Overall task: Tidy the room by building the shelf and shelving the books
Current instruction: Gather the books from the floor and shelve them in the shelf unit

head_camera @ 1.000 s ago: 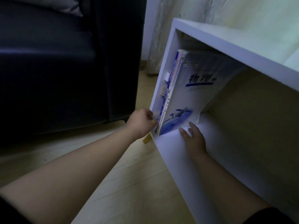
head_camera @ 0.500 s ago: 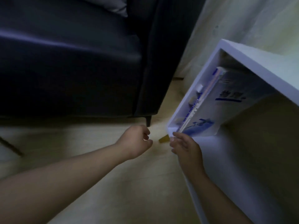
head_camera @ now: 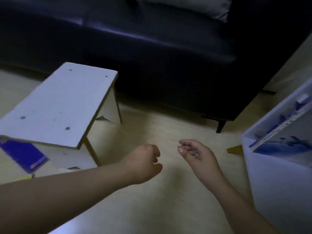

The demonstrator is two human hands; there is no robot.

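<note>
So both hands are over the bare floor (head_camera: 168,208), holding nothing. Left hand (head_camera: 145,163) is curled loosely into a half fist, fingers tucked in, thumb toward the other hand. Right hand (head_camera: 196,154) is loosely open with the fingers bent, tips pointing left, nothing between them. The two hands sit near each other but apart.

Shelf (head_camera: 276,179) is at the right edge of the view, white, open side facing the camera. A book (head_camera: 285,144) with a blue cover leans inside it against the left wall, tilted rather than upright; more spines look stacked behind it, but it's too blurry to count. A small wooden foot (head_camera: 233,149) pokes out at the shelf's near left corner on the floor.

Over at the left there's a white stool (head_camera: 55,105) with dark screw dots on its top. A second, dark blue book (head_camera: 23,153) lies flat on the floor by the stool's near corner, partly under its edge. Black sofa (head_camera: 152,56) runs across the back, pale cushion (head_camera: 190,5) on top.
</note>
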